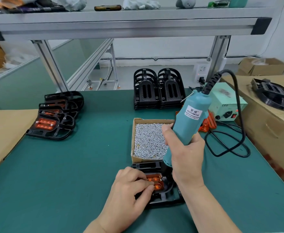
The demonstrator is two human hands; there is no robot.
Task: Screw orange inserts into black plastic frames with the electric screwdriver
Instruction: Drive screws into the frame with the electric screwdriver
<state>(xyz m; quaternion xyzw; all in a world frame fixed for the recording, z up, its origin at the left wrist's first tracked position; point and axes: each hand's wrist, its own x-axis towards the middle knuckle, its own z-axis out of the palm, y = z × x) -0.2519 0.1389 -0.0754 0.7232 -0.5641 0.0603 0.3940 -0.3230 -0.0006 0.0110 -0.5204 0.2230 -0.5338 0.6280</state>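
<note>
A black plastic frame (164,197) lies on the green mat near the front edge, with an orange insert (156,180) seated in it. My left hand (131,190) rests on the frame and its curled fingers press on the insert. My right hand (185,153) grips the teal electric screwdriver (188,121), held nearly upright. The bit tip touches the insert's upper right corner. Loose orange inserts (208,123) lie behind the screwdriver, partly hidden by it.
A cardboard box of screws (148,140) stands just behind the frame. Frames fitted with inserts (53,118) are stacked at the left, two stacks of bare frames (158,91) at the back. The power supply (227,105) and its looping cable (230,148) lie to the right, beside cardboard cartons (272,125).
</note>
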